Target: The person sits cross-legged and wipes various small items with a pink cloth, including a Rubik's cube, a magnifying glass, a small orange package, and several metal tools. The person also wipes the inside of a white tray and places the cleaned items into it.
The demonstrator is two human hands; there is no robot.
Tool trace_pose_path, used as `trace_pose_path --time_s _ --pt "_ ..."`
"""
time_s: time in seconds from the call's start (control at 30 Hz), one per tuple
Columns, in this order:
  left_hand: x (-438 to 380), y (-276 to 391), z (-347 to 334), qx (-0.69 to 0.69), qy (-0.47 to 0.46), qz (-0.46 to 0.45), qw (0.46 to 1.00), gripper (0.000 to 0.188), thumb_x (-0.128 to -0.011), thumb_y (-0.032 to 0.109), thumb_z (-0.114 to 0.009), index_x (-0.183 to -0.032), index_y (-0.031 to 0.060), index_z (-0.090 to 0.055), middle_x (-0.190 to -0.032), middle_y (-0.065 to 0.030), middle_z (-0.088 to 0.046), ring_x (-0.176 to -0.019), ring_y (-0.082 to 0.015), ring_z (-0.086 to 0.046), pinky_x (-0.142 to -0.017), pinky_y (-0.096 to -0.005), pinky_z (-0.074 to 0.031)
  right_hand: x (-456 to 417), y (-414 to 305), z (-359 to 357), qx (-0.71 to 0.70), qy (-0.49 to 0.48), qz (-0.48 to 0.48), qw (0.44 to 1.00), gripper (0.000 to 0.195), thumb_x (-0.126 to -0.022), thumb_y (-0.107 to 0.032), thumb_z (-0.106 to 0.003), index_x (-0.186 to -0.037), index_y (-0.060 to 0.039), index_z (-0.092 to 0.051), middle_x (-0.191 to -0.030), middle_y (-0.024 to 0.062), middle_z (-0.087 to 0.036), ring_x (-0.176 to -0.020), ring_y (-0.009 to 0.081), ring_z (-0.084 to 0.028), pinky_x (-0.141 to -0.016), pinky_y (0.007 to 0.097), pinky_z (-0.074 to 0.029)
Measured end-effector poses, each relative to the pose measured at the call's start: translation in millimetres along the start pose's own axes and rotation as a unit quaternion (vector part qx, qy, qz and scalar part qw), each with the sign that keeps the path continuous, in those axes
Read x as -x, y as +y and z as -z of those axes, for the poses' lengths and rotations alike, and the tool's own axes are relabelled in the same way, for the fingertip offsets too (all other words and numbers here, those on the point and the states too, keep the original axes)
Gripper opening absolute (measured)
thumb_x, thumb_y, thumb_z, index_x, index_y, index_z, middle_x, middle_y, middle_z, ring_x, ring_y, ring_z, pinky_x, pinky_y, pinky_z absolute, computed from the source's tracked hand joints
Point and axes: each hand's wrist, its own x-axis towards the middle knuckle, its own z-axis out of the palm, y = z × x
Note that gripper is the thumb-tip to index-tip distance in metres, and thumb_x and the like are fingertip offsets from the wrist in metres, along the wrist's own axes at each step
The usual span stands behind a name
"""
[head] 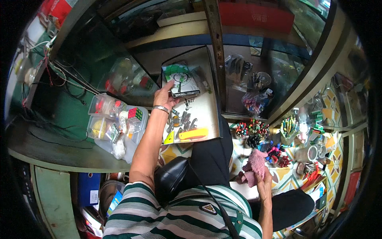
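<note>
My left hand [167,97] has its fingers on a small green and white box [181,79] with a magnifying glass pictured on it. That box lies in a shallow open cardboard tray [206,113], which rests tilted near my leg. Below it in the tray are dark metal clips or small tools [185,121] and a yellow and orange packet [193,134]. Whether the fingers are closed around the box's edge or only touch it is unclear. A crumpled pink cloth [256,164] is gripped in my right hand [264,180], over the tiled floor to the right of my leg.
Clear plastic bins [103,118] and a Rubik's-type cube [135,115] stand on the green shelf at left. Ahead is a glass cabinet with a metal post [217,59]. Bundles of pens [288,127] and a clear jar [312,153] crowd the tiled floor at right.
</note>
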Motion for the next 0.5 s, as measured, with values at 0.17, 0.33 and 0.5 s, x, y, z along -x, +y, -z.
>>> trace_pose_path --time_s 0.17,0.33,0.5 --pt "-32.3 -8.2 2.4 0.012 -0.062 0.096 0.993 0.018 -0.083 0.013 -0.069 -0.1 0.0125 -0.065 -0.095 -0.0044 -0.067 -0.088 -0.0217 -0.061 -0.07 -0.0398 -0.045 -0.4 5.8 -0.1 -0.007 0.013 -0.002 1.0 0.032 -0.088 -0.012 -0.058 -0.116 0.0026 -0.058 -0.094 0.0148 -0.067 -0.086 0.0224 -0.062 -0.08 0.0344 -0.048" --pt "-16.8 -4.6 16.1 0.098 -0.117 0.014 0.988 0.021 -0.085 0.006 -0.063 -0.106 0.0023 -0.063 -0.103 -0.0117 -0.069 -0.09 -0.0234 -0.068 -0.082 -0.0396 -0.054 1.9 -0.9 1.8 -0.006 0.02 -0.009 1.0 0.031 -0.088 -0.012 -0.057 -0.114 0.0027 -0.058 -0.093 0.0141 -0.067 -0.085 0.0206 -0.061 -0.079 0.0337 -0.048" --pt "-14.5 -16.9 35.2 0.153 -0.148 -0.057 0.975 0.023 -0.087 0.006 -0.06 -0.108 -0.0024 -0.061 -0.102 -0.0127 -0.068 -0.09 -0.0256 -0.068 -0.079 -0.0402 -0.057 -0.5 -14.5 -1.4 -0.027 0.005 -0.011 1.0 0.027 -0.089 -0.015 -0.058 -0.11 0.0016 -0.06 -0.092 0.0118 -0.067 -0.084 0.0188 -0.061 -0.077 0.0326 -0.049"
